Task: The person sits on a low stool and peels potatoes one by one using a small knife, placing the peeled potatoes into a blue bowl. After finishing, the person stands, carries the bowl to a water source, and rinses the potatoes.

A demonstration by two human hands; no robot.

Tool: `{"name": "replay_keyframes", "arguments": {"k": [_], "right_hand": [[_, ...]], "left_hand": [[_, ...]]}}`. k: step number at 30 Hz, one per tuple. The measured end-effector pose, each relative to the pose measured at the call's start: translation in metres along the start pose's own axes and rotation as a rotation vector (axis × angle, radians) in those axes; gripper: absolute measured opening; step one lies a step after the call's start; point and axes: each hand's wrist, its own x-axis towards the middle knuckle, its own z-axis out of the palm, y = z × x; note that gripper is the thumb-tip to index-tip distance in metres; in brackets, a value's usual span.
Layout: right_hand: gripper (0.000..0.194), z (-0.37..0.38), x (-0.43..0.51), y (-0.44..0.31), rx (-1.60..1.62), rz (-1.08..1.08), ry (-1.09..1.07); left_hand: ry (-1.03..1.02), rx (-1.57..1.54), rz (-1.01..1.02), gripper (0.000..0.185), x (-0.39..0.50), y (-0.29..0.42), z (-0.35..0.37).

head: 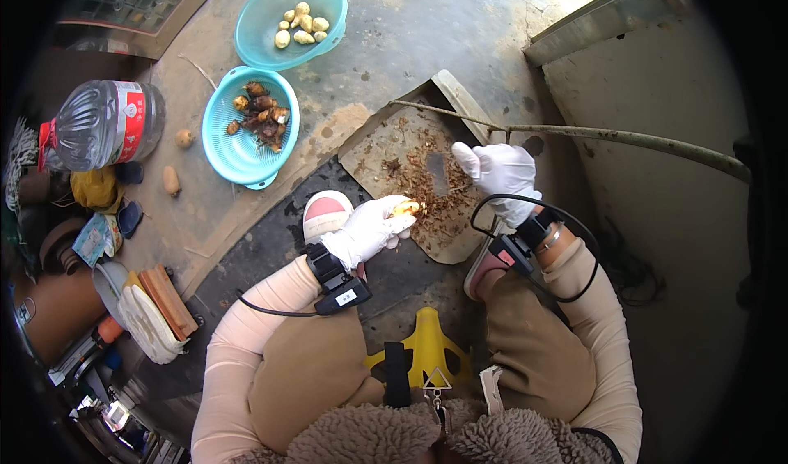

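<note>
My left hand (372,230), in a white glove, grips a partly peeled yellowish tuber (406,208) over a shallow scrap tray (369,156). Brown peel scraps (452,214) lie on the tray around a flat grey rectangular patch. My right hand (502,169), also gloved, is above the tray's right side with curled fingers; a thin line shows near its fingertips, but whether it holds a tool is unclear. Unpeeled brown tubers (261,103) sit in a light-blue colander (212,137). Beyond it, a light-blue basin (255,39) holds several pale peeled tubers (301,23).
A thin branch-like pole (615,134) crosses the tray's far side towards the wall (646,94) at right. Two loose tubers (184,138) lie on the floor left of the colander. A large plastic water bottle (101,125) and household clutter line the left. A yellow stool (425,347) is between my legs.
</note>
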Motion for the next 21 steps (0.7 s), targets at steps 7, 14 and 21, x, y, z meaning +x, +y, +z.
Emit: {"name": "replay_keyframes", "arguments": {"k": [7,14,21], "right_hand": [[0.062,0.005,-0.012,-0.004,0.136,0.152,-0.284],[0.069,0.006,-0.018,0.013,0.461,0.434,-0.403],[0.066,0.002,-0.021,0.002,0.615,0.56,-0.44]], "left_hand": [[-0.057,0.032,0.062,0.034,-0.002,0.0,0.0],[-0.008,-0.026,0.107,0.041,0.014,-0.009,-0.015],[-0.182,-0.419,0.063,0.059,0.008,-0.004,-0.015]]}}
